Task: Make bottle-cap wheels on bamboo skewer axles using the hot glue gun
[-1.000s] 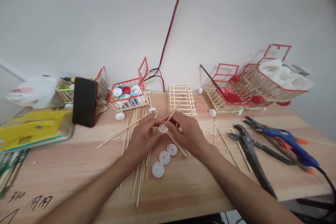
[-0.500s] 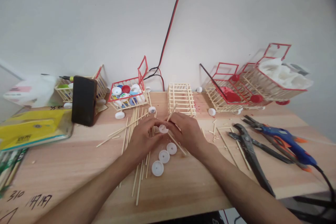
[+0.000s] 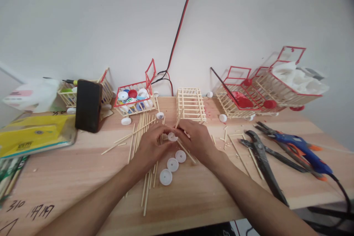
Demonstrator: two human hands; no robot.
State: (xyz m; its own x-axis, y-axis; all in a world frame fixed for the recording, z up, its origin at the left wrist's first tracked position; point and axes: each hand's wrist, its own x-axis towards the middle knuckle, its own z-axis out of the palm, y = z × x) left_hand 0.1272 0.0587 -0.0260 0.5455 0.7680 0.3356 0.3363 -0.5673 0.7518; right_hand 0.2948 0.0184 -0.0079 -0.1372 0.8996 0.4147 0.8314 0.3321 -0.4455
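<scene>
Tipped thin stick (image 3: 179, 118) steeper than a second ago, right hand (image 3: 197, 141) fingers (image 3: 184, 130) closed on it; left hand (image 3: 151, 146) pinching white cap (image 3: 171, 136) at its lower end, just above three spare caps (image 3: 173, 164) on desk (image 3: 83, 169)

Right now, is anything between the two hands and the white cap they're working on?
Nothing visible. The left hand and right hand meet at the white cap, fingers on it, the right hand also gripping the stick. Three loose caps lie nearer the person, clear of both.
</scene>
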